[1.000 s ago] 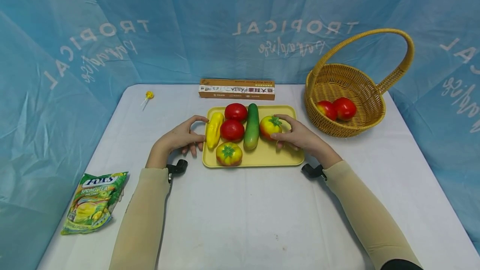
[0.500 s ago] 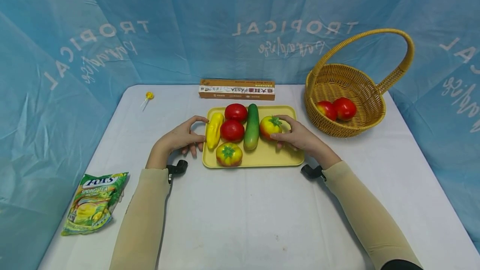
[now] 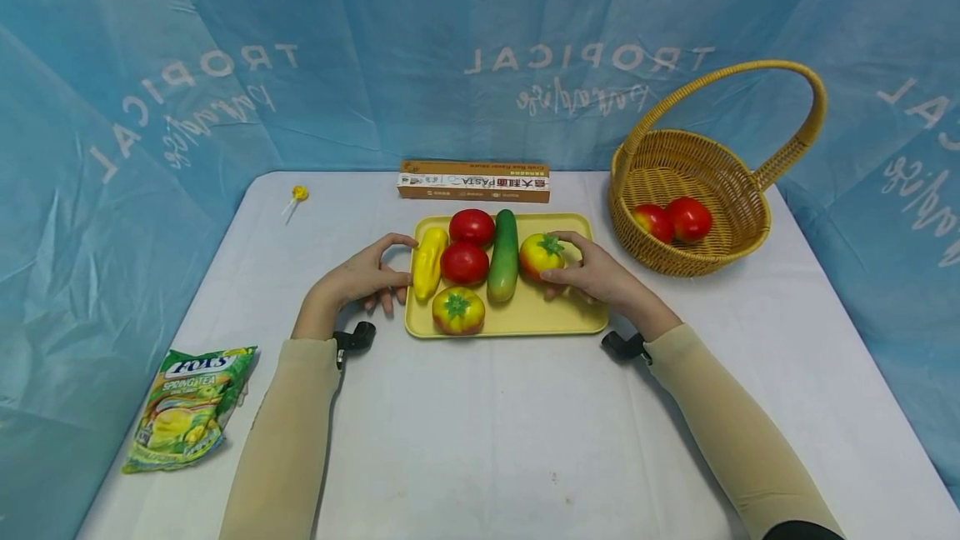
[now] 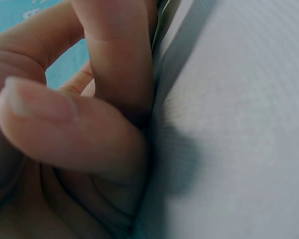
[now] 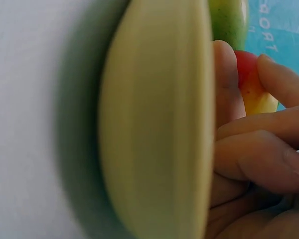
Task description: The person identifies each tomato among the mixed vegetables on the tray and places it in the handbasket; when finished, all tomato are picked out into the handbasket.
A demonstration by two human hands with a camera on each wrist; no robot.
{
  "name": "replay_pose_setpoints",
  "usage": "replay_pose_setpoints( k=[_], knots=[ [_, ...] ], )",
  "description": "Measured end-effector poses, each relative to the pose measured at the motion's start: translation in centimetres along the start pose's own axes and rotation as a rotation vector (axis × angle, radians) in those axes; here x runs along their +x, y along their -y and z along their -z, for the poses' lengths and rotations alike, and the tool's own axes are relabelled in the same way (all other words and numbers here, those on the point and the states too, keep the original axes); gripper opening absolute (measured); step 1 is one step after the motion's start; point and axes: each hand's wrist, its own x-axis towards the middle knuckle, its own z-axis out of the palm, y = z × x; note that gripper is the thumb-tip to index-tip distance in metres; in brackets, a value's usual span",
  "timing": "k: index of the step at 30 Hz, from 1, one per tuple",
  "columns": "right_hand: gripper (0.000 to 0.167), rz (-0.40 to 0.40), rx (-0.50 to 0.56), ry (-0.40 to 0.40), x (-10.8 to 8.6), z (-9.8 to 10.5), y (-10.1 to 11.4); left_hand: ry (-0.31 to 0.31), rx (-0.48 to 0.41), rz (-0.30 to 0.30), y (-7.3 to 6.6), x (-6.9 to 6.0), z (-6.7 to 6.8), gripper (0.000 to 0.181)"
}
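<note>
One cucumber [image 3: 503,258] near right grip [image 3: 596,271], basket [image 3: 678,266] beyond

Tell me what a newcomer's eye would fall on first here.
Most likely the yellow tray in the middle of the white table, laden with bright fruit and vegetables. There, the right hand holds a red-and-yellow tomato beside the green cucumber, while the left hand is at the tray's left edge. Next comes the tall-handled wicker basket at the back right, two red fruits inside.
</note>
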Motion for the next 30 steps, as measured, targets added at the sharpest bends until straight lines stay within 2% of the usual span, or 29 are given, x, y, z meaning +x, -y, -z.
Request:
replay_pose_setpoints(
  k=[11,18,30],
  knots=[
    [0.083,0.029,-0.047,-0.058,-1.5,1.5,1.9,-0.001,0.0,0.001,0.0,0.1,0.0,0.068],
    [0.078,0.075,-0.006,-0.077,-3.7,3.6,3.9,-0.002,0.002,-0.006,0.1,0.0,0.0,0.069],
    [0.083,0.117,0.1,-0.253,-7.1,7.6,5.5,0.004,0.003,-0.006,0.0,0.0,0.1,0.069]
  ],
)
